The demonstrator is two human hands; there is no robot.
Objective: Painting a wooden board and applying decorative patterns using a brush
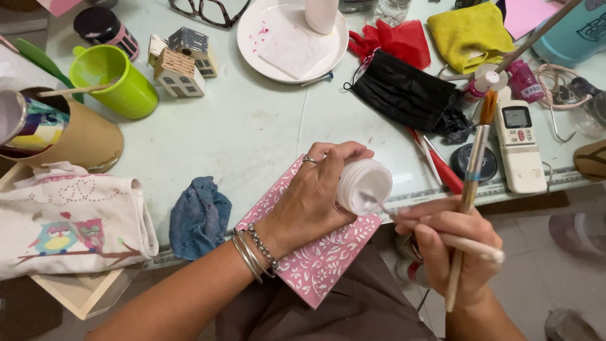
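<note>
Jar [363, 185] tilted, mouth facing right twd brush [404, 221].

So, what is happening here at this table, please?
A person sits at a craft table. The left hand holds a small white jar tilted over a pink patterned tile. The right hand holds two brushes: the thin brush has its tip inside the jar, and the longer brush points upward. Nearby lie a blue rag, a black face mask and two small model houses.
</note>
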